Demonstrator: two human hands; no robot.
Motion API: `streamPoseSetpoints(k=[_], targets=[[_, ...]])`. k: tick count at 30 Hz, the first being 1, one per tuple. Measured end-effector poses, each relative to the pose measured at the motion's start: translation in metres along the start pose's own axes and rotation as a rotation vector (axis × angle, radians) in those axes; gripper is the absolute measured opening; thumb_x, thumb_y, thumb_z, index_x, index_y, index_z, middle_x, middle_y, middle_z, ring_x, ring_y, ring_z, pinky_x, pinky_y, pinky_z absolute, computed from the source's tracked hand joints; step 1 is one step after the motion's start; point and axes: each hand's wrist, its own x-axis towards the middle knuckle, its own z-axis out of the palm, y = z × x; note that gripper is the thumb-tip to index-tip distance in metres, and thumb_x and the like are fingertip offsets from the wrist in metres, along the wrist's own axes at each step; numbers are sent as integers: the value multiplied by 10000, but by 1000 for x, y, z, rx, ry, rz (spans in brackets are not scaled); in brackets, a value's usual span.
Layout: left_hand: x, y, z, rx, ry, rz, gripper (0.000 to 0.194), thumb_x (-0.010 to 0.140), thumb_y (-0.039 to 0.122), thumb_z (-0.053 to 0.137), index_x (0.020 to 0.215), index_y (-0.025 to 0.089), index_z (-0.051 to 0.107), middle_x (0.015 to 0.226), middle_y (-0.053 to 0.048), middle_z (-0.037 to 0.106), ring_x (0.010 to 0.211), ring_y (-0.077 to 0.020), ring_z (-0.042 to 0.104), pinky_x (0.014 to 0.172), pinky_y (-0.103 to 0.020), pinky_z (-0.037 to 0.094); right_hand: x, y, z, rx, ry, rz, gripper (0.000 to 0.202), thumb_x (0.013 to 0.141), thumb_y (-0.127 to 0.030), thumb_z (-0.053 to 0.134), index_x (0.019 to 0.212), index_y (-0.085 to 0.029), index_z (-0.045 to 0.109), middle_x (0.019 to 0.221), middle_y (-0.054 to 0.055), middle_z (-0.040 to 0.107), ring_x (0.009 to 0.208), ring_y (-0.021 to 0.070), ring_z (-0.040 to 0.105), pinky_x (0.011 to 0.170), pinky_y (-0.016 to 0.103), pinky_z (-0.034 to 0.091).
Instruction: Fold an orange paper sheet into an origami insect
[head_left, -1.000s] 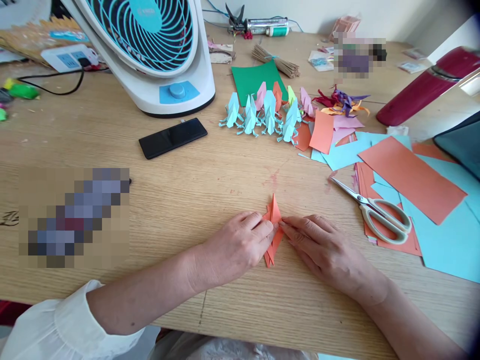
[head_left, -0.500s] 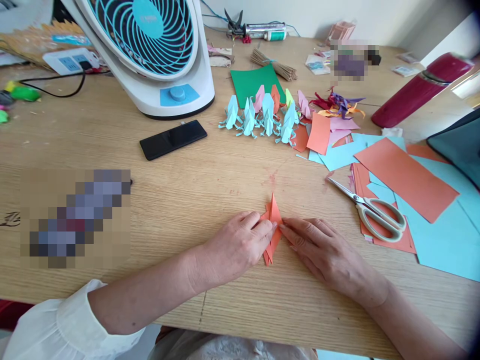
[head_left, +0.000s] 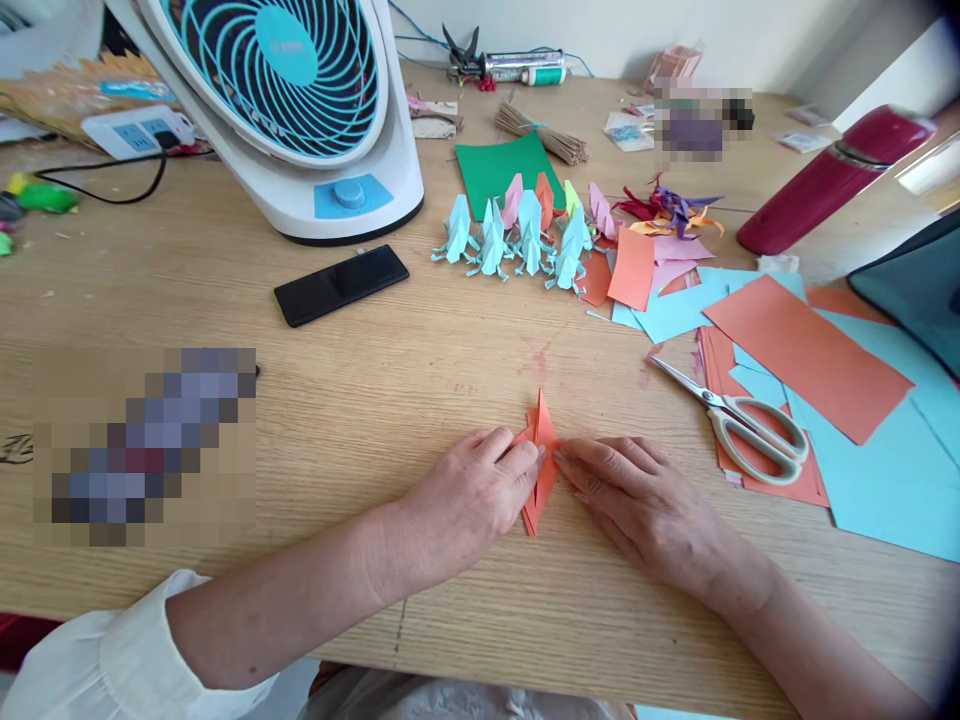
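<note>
A narrow, pointed piece of folded orange paper [head_left: 547,455] lies upright in the view on the wooden table, between my hands. My left hand [head_left: 480,488] has its fingers closed on the paper's left side and middle. From the right, my right hand [head_left: 637,500] touches the paper's right edge with its fingertips, the fingers pressed together. Scissors [head_left: 757,435] with pale handles rest on paper sheets to the right. Behind stand several light blue folded figures [head_left: 529,235], with pink, orange and yellow-green ones among them.
A white fan [head_left: 360,190] stands at the back left, a black phone [head_left: 342,285] before it. Orange sheets [head_left: 810,355] and blue sheets [head_left: 885,470] spread on the right, near a dark red flask [head_left: 825,185]. A blurred patch [head_left: 161,440] covers something at left.
The whole view has shifted slightly, so most things appear a little further left. Both hands keep nearly the same place on the folded orange paper.
</note>
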Motion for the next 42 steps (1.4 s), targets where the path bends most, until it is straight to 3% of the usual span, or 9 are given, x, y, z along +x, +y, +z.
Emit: streamPoseSetpoints(k=[6, 10, 16, 21, 26, 31, 34, 42], targets=[[-2, 12, 9, 68, 69, -60, 384, 893, 63, 459, 1255, 64, 589, 1328, -139, 566, 1166, -276, 522, 958, -394, 486, 2, -7, -3, -154, -32, -88, 340, 968, -79, 397, 1209, -89, 638, 1426, 166, 521, 1089, 287, 563, 840, 446, 517], [1, 11, 13, 68, 103, -52, 348, 938, 102, 443, 1247, 63, 597, 1324, -144, 590, 1154, -268, 545, 977, -406, 470, 2, -10, -2, -161, -18, -62, 385, 963, -77, 403, 1308, -67, 575, 1384, 173, 551, 1095, 284, 549, 892, 444, 505], [2, 4, 14, 37, 155, -28, 363, 980, 143, 414, 1298, 60, 567, 1314, -127, 613, 1117, -251, 564, 982, -406, 461, -1, -7, 3, -112, -19, -23, 462, 981, -107, 414, 1441, -125, 452, 1386, 132, 554, 1112, 258, 540, 922, 425, 473], [3, 6, 14, 59, 131, -20, 323, 950, 128, 456, 1220, 55, 617, 1279, -135, 634, 1086, -262, 576, 936, -397, 480, 2, -10, 2, -122, -4, -5, 447, 985, -98, 391, 1421, -138, 480, 1347, 126, 587, 1059, 247, 569, 882, 418, 469], [2, 6, 15, 34, 162, -20, 368, 975, 149, 426, 1304, 56, 564, 1328, -127, 612, 1143, -240, 565, 985, -374, 459, 1, -12, 3, -107, -7, 25, 451, 982, -104, 387, 1420, -152, 482, 1357, 129, 574, 1081, 264, 564, 907, 423, 451], [3, 13, 12, 102, 105, -46, 349, 932, 121, 476, 1247, 46, 605, 1295, -147, 623, 1116, -258, 578, 927, -374, 494, 3, -12, 3, -70, 28, 31, 422, 986, -96, 397, 1389, -160, 504, 1289, 121, 605, 1046, 245, 568, 885, 403, 456], [4, 16, 11, 121, 86, -60, 352, 921, 106, 479, 1244, 55, 610, 1257, -139, 636, 1075, -252, 588, 877, -359, 517, 8, -9, 3, -63, 63, 53, 408, 990, -130, 436, 1392, -165, 498, 1212, 119, 623, 993, 240, 564, 850, 394, 465], [1, 12, 18, 75, 99, -34, 296, 902, 87, 495, 1166, 88, 630, 1225, -110, 625, 1055, -252, 568, 886, -367, 515, 22, 7, 2, -128, -22, 94, 342, 1008, -269, 433, 1307, -212, 588, 1044, 117, 570, 875, 237, 520, 782, 388, 469]])
